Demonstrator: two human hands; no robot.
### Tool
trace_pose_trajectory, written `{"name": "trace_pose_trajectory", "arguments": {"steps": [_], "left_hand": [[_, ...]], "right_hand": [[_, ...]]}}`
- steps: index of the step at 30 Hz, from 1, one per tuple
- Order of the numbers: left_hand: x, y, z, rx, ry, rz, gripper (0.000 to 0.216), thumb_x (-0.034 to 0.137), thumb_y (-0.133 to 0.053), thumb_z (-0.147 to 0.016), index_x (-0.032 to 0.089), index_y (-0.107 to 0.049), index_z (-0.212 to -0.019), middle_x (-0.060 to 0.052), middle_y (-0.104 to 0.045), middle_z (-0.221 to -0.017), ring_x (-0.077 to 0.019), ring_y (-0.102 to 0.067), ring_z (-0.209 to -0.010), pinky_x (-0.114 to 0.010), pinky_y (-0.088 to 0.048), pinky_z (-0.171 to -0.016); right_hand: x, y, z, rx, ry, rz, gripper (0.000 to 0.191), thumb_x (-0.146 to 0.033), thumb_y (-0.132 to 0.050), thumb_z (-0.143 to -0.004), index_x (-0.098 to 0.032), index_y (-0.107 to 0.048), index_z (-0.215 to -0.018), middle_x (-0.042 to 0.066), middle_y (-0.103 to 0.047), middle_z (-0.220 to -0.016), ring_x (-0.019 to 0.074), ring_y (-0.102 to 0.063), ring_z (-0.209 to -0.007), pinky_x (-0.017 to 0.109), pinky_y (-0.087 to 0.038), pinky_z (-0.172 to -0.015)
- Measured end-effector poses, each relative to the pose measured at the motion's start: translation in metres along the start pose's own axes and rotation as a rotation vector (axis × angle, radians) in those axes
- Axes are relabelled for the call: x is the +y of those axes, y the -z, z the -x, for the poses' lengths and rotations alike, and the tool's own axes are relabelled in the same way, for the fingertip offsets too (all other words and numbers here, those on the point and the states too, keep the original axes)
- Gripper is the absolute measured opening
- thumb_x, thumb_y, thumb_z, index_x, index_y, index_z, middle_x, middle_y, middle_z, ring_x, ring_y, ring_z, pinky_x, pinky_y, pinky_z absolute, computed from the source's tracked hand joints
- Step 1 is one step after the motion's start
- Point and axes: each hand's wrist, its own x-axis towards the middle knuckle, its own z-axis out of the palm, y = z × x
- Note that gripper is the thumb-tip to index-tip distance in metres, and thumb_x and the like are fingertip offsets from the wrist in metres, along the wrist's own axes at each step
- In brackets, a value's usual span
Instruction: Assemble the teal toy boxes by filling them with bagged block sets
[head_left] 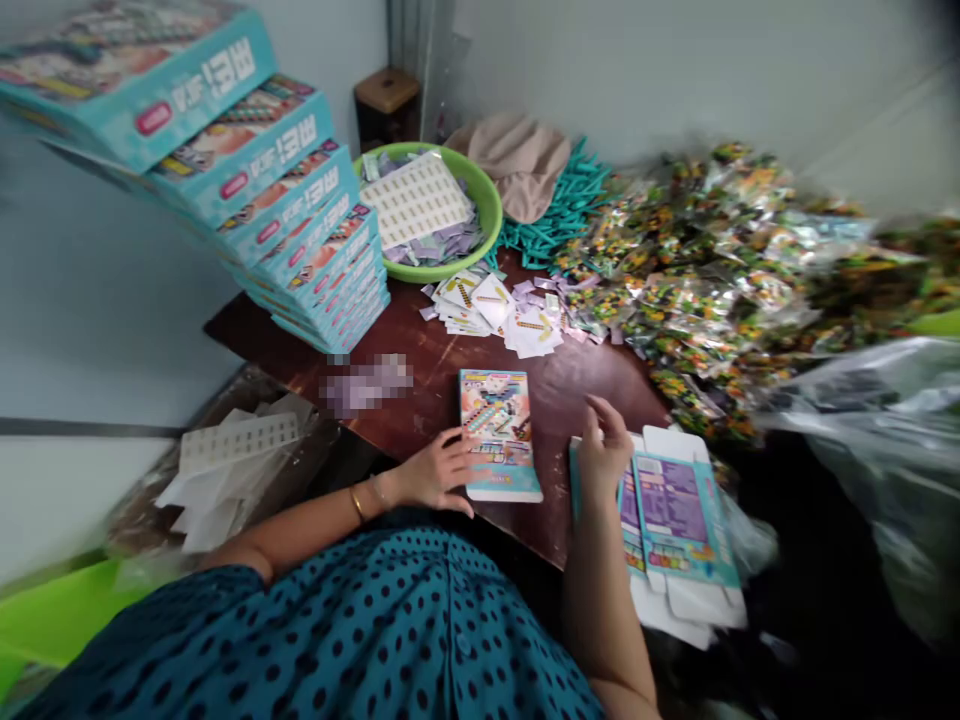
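Small box [500, 432]: flat and closed, printed face up, lying on the near part of the brown table [585, 385], about the middle of the scene.
Left hand [435, 472]: touching the box's near left edge; fingers slightly apart and laid on it, not wrapped round it. A gold bangle [357, 503] sits on the wrist.
Right hand [604, 455]: just right of the box, at the far left edge of the flat cartons [679, 515]; fingers loosely curled, forefinger lifted. I cannot tell whether it pinches a carton.
Flat cartons: unfolded teal and purple blanks, stacked at the table's near right corner, overhanging the edge.
Cards [495, 305]: a loose white pile, farther back from the box.
Green basin [491, 205]: beyond the cards, holding a perforated sheet [416, 198] and paper bits.
Stacked boxes [300, 200]: a leaning teal pile at the far left.
Packets [712, 260]: a shiny heap across the far right.
Teal sticks [570, 200]: between basin and packets, with a beige cloth [517, 160] partly over them.
Plastic bag [885, 420]: clear, at the right edge.
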Motion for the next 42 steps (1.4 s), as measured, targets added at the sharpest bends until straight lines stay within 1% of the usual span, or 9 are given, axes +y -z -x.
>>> {"name": "trace_pose_trajectory", "arguments": {"steps": [6, 9, 12, 16, 20, 25, 29, 32, 42], "left_hand": [[-0.053, 0.079, 0.065, 0.102, 0.775, -0.469, 0.071, 0.048, -0.067, -0.093, 0.013, -0.048, -0.153, -0.022, -0.045, -0.160, -0.0419, -0.032, -0.153, -0.060, -0.021, -0.123], [-0.066, 0.102, 0.090, 0.025, 0.917, -0.505, 0.080, 0.050, -0.071, -0.090, 0.011, -0.045, -0.154, -0.024, -0.047, -0.157, -0.0437, -0.039, -0.147, -0.059, -0.028, -0.119], [-0.066, 0.105, 0.097, 0.027, 0.948, -0.449, 0.073, 0.045, -0.071, -0.089, 0.010, -0.050, -0.150, -0.025, -0.052, -0.150, -0.0431, -0.043, -0.142, -0.057, -0.032, -0.116], [-0.046, 0.101, 0.092, 0.349, 1.052, -0.135, 0.066, 0.049, -0.075, -0.083, 0.013, -0.063, -0.137, -0.022, -0.058, -0.143, -0.0407, -0.047, -0.137, -0.056, -0.032, -0.118], [-0.002, 0.099, 0.079, 0.636, 1.081, 0.929, 0.075, 0.073, -0.059, -0.085, 0.012, -0.070, -0.127, -0.018, -0.069, -0.126, -0.0334, -0.063, -0.120, -0.048, -0.049, -0.105], [0.061, 0.080, 0.041, 0.600, 0.930, 1.821, 0.080, 0.077, -0.056, -0.085, 0.008, -0.070, -0.123, -0.019, -0.072, -0.121, -0.0285, -0.071, -0.103, -0.041, -0.057, -0.089], [0.089, 0.054, 0.014, 0.425, 0.944, 2.006, 0.078, 0.075, -0.049, -0.090, 0.008, -0.068, -0.126, -0.020, -0.073, -0.116, -0.0293, -0.071, -0.103, -0.040, -0.058, -0.086], [0.100, 0.041, 0.003, 0.326, 0.984, 1.997, 0.081, 0.077, -0.044, -0.091, 0.008, -0.067, -0.126, -0.021, -0.073, -0.118, -0.0336, -0.069, -0.113, -0.045, -0.057, -0.092], [0.119, 0.029, -0.016, 0.134, 0.954, 1.988, 0.093, 0.085, -0.049, -0.083, 0.010, -0.062, -0.135, -0.024, -0.071, -0.125, -0.0399, -0.065, -0.123, -0.052, -0.056, -0.096]], "right_hand": [[0.014, 0.002, 0.042, -0.071, 0.033, 0.086, 0.035, -0.042, -0.059, -0.095, -0.015, -0.079, -0.107, 0.015, -0.077, -0.111, 0.0272, -0.071, -0.106, 0.046, -0.053, -0.100], [0.021, 0.011, 0.055, -0.074, 0.036, 0.115, 0.036, -0.043, -0.060, -0.095, -0.015, -0.079, -0.108, 0.015, -0.078, -0.110, 0.0284, -0.072, -0.106, 0.047, -0.053, -0.100], [0.025, 0.020, 0.063, -0.063, 0.029, 0.149, 0.039, -0.044, -0.059, -0.095, -0.013, -0.079, -0.108, 0.017, -0.078, -0.109, 0.0305, -0.073, -0.104, 0.050, -0.054, -0.099], [0.010, 0.033, 0.075, -0.041, 0.029, 0.137, 0.039, -0.047, -0.060, -0.095, -0.015, -0.079, -0.106, 0.016, -0.078, -0.108, 0.0304, -0.073, -0.104, 0.049, -0.054, -0.098], [-0.035, 0.043, 0.090, -0.040, -0.115, -0.063, 0.036, -0.049, -0.065, -0.093, -0.018, -0.080, -0.104, 0.012, -0.078, -0.108, 0.0281, -0.073, -0.104, 0.047, -0.054, -0.101], [-0.109, 0.018, 0.114, -0.438, -0.336, -0.600, 0.040, -0.057, -0.067, -0.091, -0.024, -0.077, -0.112, 0.008, -0.077, -0.116, 0.0244, -0.071, -0.110, 0.043, -0.054, -0.103], [-0.136, -0.021, 0.135, -0.700, -0.646, -1.167, 0.061, -0.082, -0.058, -0.083, -0.024, -0.073, -0.099, -0.001, -0.069, -0.070, 0.0125, -0.064, -0.059, 0.026, -0.060, -0.060], [-0.130, -0.031, 0.143, -0.843, -0.895, -1.394, 0.073, -0.092, -0.058, -0.072, -0.021, -0.050, -0.058, -0.010, -0.034, -0.037, 0.0057, -0.029, -0.028, 0.017, -0.034, -0.027], [-0.102, -0.004, 0.145, -0.916, -0.876, -1.555, 0.069, -0.079, -0.055, -0.082, -0.020, -0.044, -0.047, -0.007, -0.034, -0.030, 0.0051, -0.030, -0.024, 0.017, -0.037, -0.025]]}}
